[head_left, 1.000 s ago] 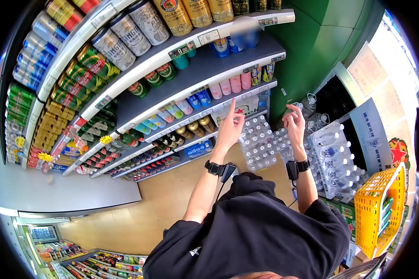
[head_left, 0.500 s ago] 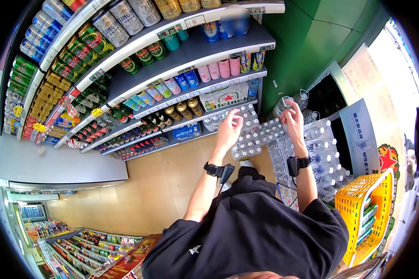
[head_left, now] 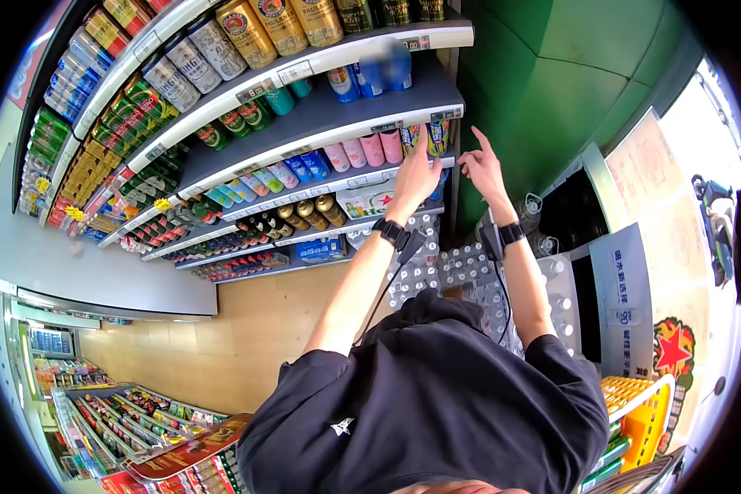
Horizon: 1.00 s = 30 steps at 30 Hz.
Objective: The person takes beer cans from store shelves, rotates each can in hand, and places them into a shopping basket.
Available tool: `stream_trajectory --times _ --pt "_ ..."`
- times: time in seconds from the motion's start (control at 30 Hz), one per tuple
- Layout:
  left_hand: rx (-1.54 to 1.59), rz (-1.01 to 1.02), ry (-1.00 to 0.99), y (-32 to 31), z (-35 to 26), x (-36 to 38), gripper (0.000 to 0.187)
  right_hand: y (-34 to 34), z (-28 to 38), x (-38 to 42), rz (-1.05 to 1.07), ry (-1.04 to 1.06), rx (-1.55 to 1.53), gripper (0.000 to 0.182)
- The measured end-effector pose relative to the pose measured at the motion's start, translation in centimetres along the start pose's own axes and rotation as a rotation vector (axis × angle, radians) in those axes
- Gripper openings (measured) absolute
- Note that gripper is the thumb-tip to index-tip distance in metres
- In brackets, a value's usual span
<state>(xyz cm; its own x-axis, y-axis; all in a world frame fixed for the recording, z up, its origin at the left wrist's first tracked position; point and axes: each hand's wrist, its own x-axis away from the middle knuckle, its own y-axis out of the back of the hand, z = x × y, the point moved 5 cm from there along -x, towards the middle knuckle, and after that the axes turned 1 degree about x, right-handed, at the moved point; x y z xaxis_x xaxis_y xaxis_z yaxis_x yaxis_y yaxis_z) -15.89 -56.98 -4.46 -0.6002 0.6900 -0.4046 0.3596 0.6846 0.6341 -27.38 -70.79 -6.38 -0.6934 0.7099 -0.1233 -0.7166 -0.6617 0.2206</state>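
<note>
My left hand reaches up to the right end of a drinks shelf. Its index finger is stretched out and overlaps a dark can with bright lettering. A matching can stands just right of that fingertip, and a row of pink cans lines the shelf to the left. Beside the shelf end, in front of the green wall, is my right hand, empty, with its index finger extended and the thumb apart.
Packs of clear water bottles stand on the floor below my hands. To the right are a white-blue box and a yellow basket holding green items. Gold cans stand on the upper shelf.
Both hands have moved up and away from over the water bottles, the left to the cans on the shelf, the right to beside the shelf end. My view has shifted and my body is closer to the shelves.
</note>
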Motion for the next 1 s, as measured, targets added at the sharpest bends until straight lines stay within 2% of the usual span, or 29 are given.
stream_trajectory --times 0.03,0.1,0.27,0.4,0.47,0.63,0.7,0.77,0.8,0.87,0.93,1.0 --pt "-0.004 -0.01 0.0 -0.2 -0.1 -1.2 0.083 -0.3 -0.8 -1.6 0.006 0.008 -0.001 0.071" --pt "-0.081 0.141 0.1 -1.5 0.1 -2.6 0.088 -0.8 -1.9 -3.8 -0.006 0.048 0.065 0.073" --pt "-0.183 0.231 0.159 -3.3 1.9 -4.6 0.093 -2.2 -3.8 -7.2 0.037 0.066 0.158 0.081" --pt "-0.2 0.237 0.185 -3.0 1.2 -4.1 0.093 -2.6 -4.7 -7.6 0.011 0.122 0.188 0.083" --pt "-0.201 0.218 0.169 -3.4 1.7 -4.2 0.093 -2.7 -3.9 -6.8 0.09 0.048 0.173 0.082" --pt "-0.166 0.232 0.181 -3.0 1.5 -4.2 0.092 -2.8 -4.1 -6.9 0.087 0.059 0.167 0.083" --pt "-0.156 0.231 0.209 -2.8 1.7 -4.0 0.089 -2.6 -3.5 -6.3 0.094 0.03 0.126 0.083" --pt "-0.062 0.142 0.097 -2.2 1.4 -4.1 0.085 -2.8 -2.8 -5.9 0.104 0.011 0.114 0.082" --pt "-0.043 0.183 0.138 -2.3 1.7 -3.6 0.081 -2.9 -2.3 -5.6 0.108 0.018 0.114 0.082" --pt "0.085 0.156 0.093 -1.3 0.9 -2.2 0.07 -2.8 -1.2 -4.2 0.029 -0.043 -0.012 0.072" --pt "0.142 0.101 0.057 0.0 0.2 -0.4 0.055 -3.0 -0.1 -2.6 0.075 -0.024 -0.032 0.066" --pt "0.248 0.139 0.12 1.6 -0.2 1.2 0.052 -3.2 2.9 0.3 0.13 0.018 -0.039 0.05"
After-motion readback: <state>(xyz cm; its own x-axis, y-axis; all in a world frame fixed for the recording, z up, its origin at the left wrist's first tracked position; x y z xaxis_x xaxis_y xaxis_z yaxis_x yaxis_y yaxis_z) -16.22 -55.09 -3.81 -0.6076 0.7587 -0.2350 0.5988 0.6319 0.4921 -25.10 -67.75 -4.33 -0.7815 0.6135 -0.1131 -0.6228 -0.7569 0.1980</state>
